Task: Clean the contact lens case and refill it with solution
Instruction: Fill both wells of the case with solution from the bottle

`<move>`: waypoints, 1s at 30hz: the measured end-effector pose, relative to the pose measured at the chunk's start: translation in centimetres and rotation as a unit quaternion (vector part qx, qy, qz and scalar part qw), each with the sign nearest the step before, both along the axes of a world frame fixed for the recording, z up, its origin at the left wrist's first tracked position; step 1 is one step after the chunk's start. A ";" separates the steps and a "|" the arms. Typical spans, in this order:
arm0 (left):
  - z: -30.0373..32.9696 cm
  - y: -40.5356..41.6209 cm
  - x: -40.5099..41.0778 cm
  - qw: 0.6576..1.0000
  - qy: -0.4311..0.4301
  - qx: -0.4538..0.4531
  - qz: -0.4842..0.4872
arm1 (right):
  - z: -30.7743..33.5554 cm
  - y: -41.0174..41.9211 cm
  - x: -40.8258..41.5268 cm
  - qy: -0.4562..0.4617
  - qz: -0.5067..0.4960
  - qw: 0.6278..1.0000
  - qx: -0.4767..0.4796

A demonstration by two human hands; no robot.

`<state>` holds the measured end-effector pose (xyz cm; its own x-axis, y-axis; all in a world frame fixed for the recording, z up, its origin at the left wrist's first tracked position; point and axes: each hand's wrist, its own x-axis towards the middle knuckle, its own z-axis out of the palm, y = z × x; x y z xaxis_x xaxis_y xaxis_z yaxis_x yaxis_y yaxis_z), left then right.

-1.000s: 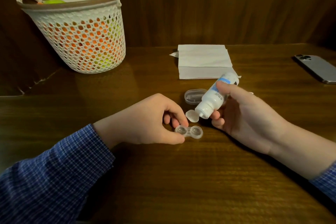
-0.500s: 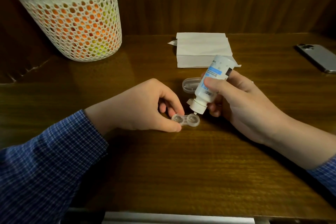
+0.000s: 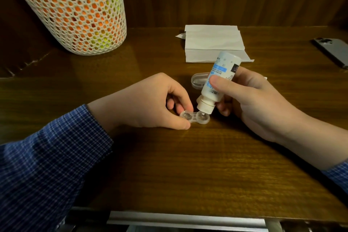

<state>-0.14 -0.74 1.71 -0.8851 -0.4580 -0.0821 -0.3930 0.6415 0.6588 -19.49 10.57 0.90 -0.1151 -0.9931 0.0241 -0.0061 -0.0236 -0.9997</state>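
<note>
Left hand: thumb and fingers pinch the left end of the lens case, which lies flat on the table
Right hand: wrapped round the solution bottle, tipped nozzle-down over the case's right well
Case lid: on the table behind the bottle
Background: tissue pack, mesh basket, phone

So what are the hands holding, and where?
The right hand grips the solution bottle round its middle. The left hand pinches the lens case at its left well.
</note>
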 end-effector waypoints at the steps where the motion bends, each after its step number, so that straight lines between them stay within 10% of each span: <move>1: 0.0 0.0 0.0 1.000 0.000 -0.001 -0.001 | 0.0 0.0 0.0 0.001 0.000 1.000 0.000; 30: 0.1 -0.1 -0.1 1.000 -0.007 -0.005 0.000 | -0.5 -0.1 -0.1 0.012 -0.021 1.000 -0.010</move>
<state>-0.28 -0.79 1.83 -0.8842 -0.4584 -0.0898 -0.4019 0.6484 0.6466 -19.55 10.45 0.40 -0.1560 -0.9866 0.0481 -0.0318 -0.0437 -0.9985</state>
